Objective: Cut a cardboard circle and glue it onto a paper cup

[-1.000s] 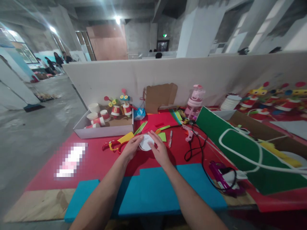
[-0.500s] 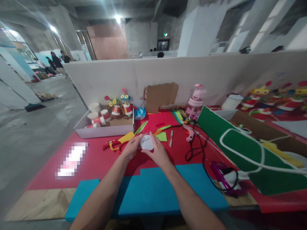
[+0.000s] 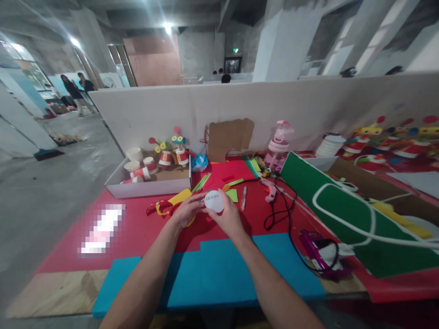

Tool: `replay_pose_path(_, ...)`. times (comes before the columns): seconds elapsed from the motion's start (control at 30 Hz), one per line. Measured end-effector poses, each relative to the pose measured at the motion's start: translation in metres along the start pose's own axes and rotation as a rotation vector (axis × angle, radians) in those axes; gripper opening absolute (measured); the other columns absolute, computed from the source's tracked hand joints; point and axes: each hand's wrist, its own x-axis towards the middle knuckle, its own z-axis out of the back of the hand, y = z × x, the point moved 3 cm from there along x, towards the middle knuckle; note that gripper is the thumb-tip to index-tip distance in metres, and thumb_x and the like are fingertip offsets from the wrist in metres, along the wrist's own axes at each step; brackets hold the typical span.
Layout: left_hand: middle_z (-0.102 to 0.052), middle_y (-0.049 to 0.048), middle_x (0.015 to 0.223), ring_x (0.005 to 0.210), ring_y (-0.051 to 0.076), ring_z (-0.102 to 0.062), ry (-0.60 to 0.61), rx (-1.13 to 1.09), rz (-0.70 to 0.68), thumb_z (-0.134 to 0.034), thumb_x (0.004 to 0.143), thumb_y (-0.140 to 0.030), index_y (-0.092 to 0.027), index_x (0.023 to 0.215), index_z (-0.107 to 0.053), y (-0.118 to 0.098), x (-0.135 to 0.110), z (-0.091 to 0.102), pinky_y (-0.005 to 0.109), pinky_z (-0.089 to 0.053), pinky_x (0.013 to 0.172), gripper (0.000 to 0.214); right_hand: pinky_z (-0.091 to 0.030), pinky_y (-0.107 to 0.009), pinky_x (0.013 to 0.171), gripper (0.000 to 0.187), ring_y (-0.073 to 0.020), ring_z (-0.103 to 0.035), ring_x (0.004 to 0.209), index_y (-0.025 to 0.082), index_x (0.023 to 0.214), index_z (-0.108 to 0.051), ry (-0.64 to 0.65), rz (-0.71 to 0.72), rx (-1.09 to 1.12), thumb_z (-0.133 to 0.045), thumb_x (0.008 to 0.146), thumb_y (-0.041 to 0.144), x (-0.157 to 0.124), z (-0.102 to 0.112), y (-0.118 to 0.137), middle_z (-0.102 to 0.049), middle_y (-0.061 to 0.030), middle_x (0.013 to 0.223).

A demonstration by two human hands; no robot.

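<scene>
Both my hands meet over the red table cover. A small white paper cup, turned with its round bottom towards me, is held between them. My right hand grips it from the right, fingers curled round its side. My left hand pinches its left edge. Just under my left hand lie a yellow paper piece and a red curved strip.
A white box of decorated paper cups stands at the back left. A pink glue gun with a black cable, a purple tool, a pink bottle and a green board lie to the right. Blue foam covers the near edge.
The cup has come up off the table and tipped so that its bottom faces me. Both hands have closed on it and shifted slightly right.
</scene>
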Motion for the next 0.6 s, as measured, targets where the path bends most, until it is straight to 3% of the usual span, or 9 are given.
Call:
replay_pose_path(0.3,-0.072,0.0108,0.105,0.090,0.020,-0.066,-0.001,0.036,-0.018,-0.074,0.065,-0.020,-0.014,0.110,-0.071,0.001,0.002,0.002,0.027,-0.051,0.076,0.045,-0.044,-0.048,0.102,0.076,-0.0334,-0.051,0.123,0.019,0.143,-0.039,0.025,0.043,-0.067,-0.071,0.077,0.041,0.000,-0.001,0.001,-0.053,-0.0177,0.133)
replay_pose_path(0.43,-0.069,0.0113,0.110,0.094,0.020,-0.064,0.018,0.055,-0.040,-0.074,0.073,-0.031,-0.015,0.112,-0.068,0.001,0.000,-0.004,0.025,-0.050,0.075,0.043,-0.047,-0.047,0.100,0.075,-0.0330,-0.052,0.121,0.019,0.143,-0.038,0.037,0.059,-0.116,-0.070,0.077,0.037,0.000,-0.001,0.004,-0.052,-0.0177,0.131)
replay_pose_path(0.6,-0.067,0.0067,0.107,0.094,0.018,-0.062,0.003,0.174,-0.119,-0.079,0.071,-0.035,-0.018,0.113,-0.062,0.005,-0.002,-0.010,0.025,-0.048,0.079,0.048,-0.052,-0.045,0.093,0.072,-0.0321,-0.055,0.118,0.017,0.142,-0.038,0.059,0.061,-0.180,-0.067,0.076,0.028,-0.002,-0.002,0.009,-0.053,-0.0173,0.129)
